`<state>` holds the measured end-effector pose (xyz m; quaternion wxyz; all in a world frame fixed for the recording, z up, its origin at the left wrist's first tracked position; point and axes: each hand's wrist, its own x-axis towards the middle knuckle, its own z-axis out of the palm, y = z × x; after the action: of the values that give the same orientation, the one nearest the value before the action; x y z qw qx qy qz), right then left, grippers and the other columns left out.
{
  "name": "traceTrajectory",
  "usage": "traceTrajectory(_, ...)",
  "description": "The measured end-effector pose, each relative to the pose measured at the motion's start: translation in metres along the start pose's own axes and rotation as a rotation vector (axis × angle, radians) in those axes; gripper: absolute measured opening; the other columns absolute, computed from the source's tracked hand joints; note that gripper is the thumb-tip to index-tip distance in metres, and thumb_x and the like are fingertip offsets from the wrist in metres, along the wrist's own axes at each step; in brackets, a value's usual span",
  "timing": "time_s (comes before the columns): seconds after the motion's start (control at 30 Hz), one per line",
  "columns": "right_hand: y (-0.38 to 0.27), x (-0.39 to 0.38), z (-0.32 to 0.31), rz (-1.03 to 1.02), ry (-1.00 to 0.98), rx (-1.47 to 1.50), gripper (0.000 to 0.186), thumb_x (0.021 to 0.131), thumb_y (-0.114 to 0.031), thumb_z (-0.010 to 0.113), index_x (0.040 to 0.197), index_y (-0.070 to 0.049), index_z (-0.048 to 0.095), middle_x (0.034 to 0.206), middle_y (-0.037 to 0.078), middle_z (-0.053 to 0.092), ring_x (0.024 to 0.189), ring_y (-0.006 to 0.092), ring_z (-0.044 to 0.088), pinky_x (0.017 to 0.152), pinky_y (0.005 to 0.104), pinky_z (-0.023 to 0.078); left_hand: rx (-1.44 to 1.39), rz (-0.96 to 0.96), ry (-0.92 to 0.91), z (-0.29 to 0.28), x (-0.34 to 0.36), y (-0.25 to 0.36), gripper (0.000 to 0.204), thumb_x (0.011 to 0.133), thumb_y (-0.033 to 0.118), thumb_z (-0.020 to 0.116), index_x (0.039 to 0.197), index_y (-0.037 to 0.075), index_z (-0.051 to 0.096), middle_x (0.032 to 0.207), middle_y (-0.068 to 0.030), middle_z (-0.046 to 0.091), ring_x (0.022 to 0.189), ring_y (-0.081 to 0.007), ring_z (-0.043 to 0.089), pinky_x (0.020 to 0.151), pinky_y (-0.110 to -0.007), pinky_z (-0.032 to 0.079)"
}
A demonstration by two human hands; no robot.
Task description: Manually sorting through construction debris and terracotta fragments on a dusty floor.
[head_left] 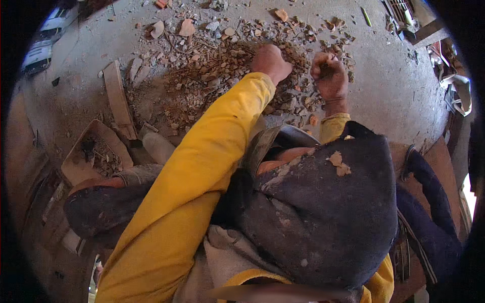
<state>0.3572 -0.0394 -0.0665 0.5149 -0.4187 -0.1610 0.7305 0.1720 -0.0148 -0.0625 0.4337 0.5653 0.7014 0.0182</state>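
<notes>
My left hand (270,63), at the end of a long yellow sleeve, reaches down into a heap of broken stone and rubble (207,76). Its back faces me and the fingers curl under in a closed shape; whatever they grip is hidden. To its right, my right hand (331,76) hovers at the heap's right edge with the palm turned up. Those fingers are bent in toward the thumb, around something small that I cannot make out. Most of my right forearm is hidden behind my raised knee in dark, dusty cloth (328,202).
At the left, a flat wooden board (118,98) lies beside the heap. Nearer me sits a shallow, worn container (96,156) with debris inside. Larger flat chips (187,28) lie at the far side. A metal grate (400,11) and a wooden beam (429,33) stand far right.
</notes>
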Motion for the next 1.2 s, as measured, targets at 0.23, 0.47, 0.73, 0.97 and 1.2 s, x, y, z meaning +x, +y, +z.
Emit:
traceTrajectory(0.23,-0.001,0.013,0.017,-0.175,0.081,-1.030,0.020,0.083,-0.024,0.067,0.084,-0.004,0.069,0.071,0.004,0.068,0.057,0.0215,0.060,0.053,0.0333,0.046,-0.464,0.178,-0.147,-0.025,-0.015,-0.018,0.019,0.080,0.021,0.062,0.082,0.003,0.067,0.070,-0.0033,0.062,0.065,-0.0139,0.056,0.059,-0.031,0.047)
traceTrajectory(0.47,0.014,0.023,0.033,-0.193,0.162,-1.821,0.025,0.073,-0.025,0.068,0.089,-0.007,0.073,0.084,0.017,0.070,0.079,0.0350,0.068,0.073,0.0415,0.053,-1.311,0.182,-0.473,-0.053,-0.030,-0.070,0.005,0.084,0.011,0.051,0.080,0.007,0.050,0.075,-0.0045,0.054,0.065,-0.0143,0.051,0.057,-0.029,0.043)
traceTrajectory(0.73,-0.004,0.026,0.034,0.076,-0.015,-1.226,0.019,0.079,-0.010,0.059,0.087,0.000,0.073,0.075,0.010,0.070,0.069,0.0188,0.066,0.063,0.0312,0.052,-1.320,0.234,-0.515,-0.076,-0.027,-0.085,0.007,0.083,0.001,0.049,0.090,0.004,0.051,0.077,-0.0050,0.054,0.064,-0.0138,0.052,0.057,-0.028,0.046)
traceTrajectory(0.97,-0.016,-0.005,0.011,0.118,-0.320,0.030,0.014,0.085,-0.014,0.057,0.096,-0.005,0.059,0.090,0.006,0.055,0.073,0.0139,0.051,0.065,0.0282,0.041,-1.394,0.230,-0.525,-0.079,-0.021,-0.087,0.020,0.088,0.007,0.042,0.101,0.002,0.055,0.077,-0.0051,0.055,0.065,-0.0156,0.051,0.064,-0.029,0.046)
traceTrajectory(1.2,0.008,0.016,0.035,0.040,0.001,-0.672,0.020,0.081,-0.021,0.072,0.092,-0.005,0.068,0.074,0.005,0.065,0.054,0.0173,0.054,0.050,0.0344,0.044,-1.610,0.162,-0.576,-0.076,-0.015,-0.093,0.020,0.094,0.026,0.047,0.094,0.007,0.055,0.077,-0.0034,0.055,0.067,-0.0157,0.051,0.063,-0.030,0.045)
